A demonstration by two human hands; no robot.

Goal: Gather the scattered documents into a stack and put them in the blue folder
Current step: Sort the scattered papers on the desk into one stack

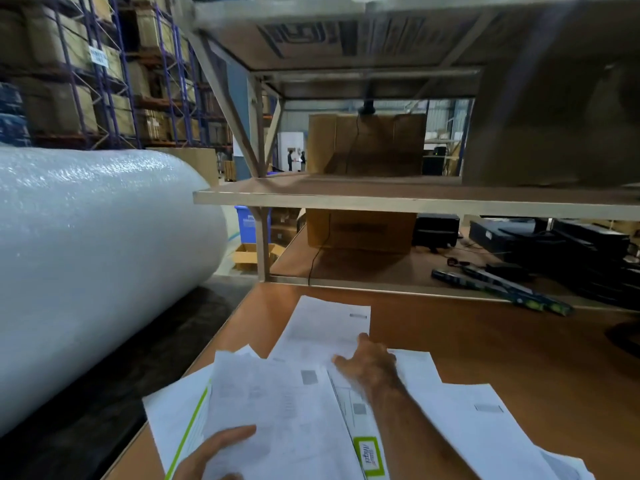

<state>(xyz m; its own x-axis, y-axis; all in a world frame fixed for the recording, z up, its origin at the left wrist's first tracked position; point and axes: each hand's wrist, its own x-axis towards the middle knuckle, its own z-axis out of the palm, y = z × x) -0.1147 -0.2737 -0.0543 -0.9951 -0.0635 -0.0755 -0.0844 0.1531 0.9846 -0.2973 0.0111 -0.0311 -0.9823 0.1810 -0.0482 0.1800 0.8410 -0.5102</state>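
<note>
Several white printed sheets lie scattered on the brown table. My left hand grips a sheet at the bottom of the view, thumb on top; under it lie other sheets, some with green-edged printing. My right hand reaches forward, its fingers spread flat on the near edge of a far sheet. Another sheet lies to the right of my right forearm. No blue folder is in view.
A huge roll of bubble wrap lies left of the table. A low shelf overhangs the table's back, with cardboard boxes and black devices beneath. Long dark boxes lie at the back right.
</note>
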